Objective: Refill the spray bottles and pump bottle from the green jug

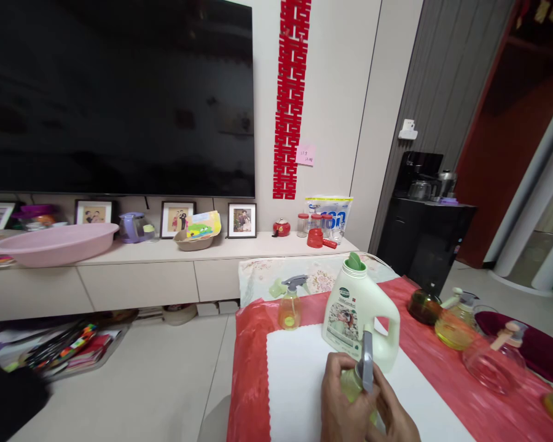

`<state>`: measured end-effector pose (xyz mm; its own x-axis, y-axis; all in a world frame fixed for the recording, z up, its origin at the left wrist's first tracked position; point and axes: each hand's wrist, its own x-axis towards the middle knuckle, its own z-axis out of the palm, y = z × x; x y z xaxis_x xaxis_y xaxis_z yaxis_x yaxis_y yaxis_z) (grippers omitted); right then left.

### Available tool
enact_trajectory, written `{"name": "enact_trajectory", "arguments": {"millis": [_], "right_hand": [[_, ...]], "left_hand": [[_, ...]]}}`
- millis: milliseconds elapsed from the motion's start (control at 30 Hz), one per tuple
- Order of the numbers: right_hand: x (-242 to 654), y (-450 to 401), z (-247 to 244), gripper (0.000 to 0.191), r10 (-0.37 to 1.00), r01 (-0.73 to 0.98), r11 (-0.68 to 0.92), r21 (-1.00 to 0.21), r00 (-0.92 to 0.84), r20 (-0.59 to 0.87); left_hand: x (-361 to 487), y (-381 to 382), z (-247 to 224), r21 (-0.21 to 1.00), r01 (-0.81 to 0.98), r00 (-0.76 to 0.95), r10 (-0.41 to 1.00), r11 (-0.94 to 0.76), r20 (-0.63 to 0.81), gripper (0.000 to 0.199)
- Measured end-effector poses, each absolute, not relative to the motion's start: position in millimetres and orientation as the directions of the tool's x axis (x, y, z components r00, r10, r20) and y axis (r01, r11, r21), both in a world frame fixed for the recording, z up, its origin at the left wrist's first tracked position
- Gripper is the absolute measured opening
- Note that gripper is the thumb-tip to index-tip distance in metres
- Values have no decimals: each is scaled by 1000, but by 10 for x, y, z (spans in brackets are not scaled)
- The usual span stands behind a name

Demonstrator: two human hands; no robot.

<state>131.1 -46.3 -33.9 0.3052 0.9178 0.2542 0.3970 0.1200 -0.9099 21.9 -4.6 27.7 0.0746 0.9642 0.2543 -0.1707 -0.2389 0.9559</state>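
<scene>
Low in the head view, a small greenish spray bottle (350, 385) with a grey trigger head (367, 363) is between my two hands. Its body is wrapped by the fingers of my left hand (341, 408). On its other side my right hand (394, 411) has its fingers curled against the bottle, just below the head; the fingers partly hide it. Directly behind stands a pale green detergent jug (343, 313), upright, with a green spout in its open neck. Left of the jug, a second spray bottle (289, 313) with a grey trigger head stands upright, holding yellowish liquid.
A white sheet (295, 380) lies over the red table cover (251, 368). On the right stand a dark bottle (424, 305), a yellow-liquid pump bottle (456, 325) and a clear pump bottle (495, 365). A long cabinet (142, 282) runs along the wall, carrying a pink basin (59, 242).
</scene>
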Motion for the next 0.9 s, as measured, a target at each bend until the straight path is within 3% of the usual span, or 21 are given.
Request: {"name": "enact_trajectory", "arguments": {"millis": [133, 267, 467, 533, 667, 900], "right_hand": [[1516, -407, -426, 99, 967, 418, 102, -903, 171, 189], [1593, -401, -482, 100, 969, 419, 121, -900, 146, 198], [1577, -424, -513, 93, 962, 477, 109, -872, 169, 213], [1557, -424, -491, 93, 959, 492, 110, -864, 176, 222], [1420, -453, -322, 97, 930, 431, 116, -895, 270, 250], [1218, -509, -10, 94, 930, 391, 138, -910, 265, 255]], "left_hand": [[217, -14, 241, 919, -122, 36, 924, -375, 382, 21], [192, -1, 233, 914, -72, 98, 909, -400, 405, 21], [156, -86, 342, 977, -62, 142, 967, -204, 211, 39], [127, -111, 422, 985, -96, 159, 974, -145, 159, 33], [51, -98, 536, 963, -121, 181, 948, -242, 262, 19], [-82, 51, 503, 925, -61, 314, 872, -376, 375, 26]]}}
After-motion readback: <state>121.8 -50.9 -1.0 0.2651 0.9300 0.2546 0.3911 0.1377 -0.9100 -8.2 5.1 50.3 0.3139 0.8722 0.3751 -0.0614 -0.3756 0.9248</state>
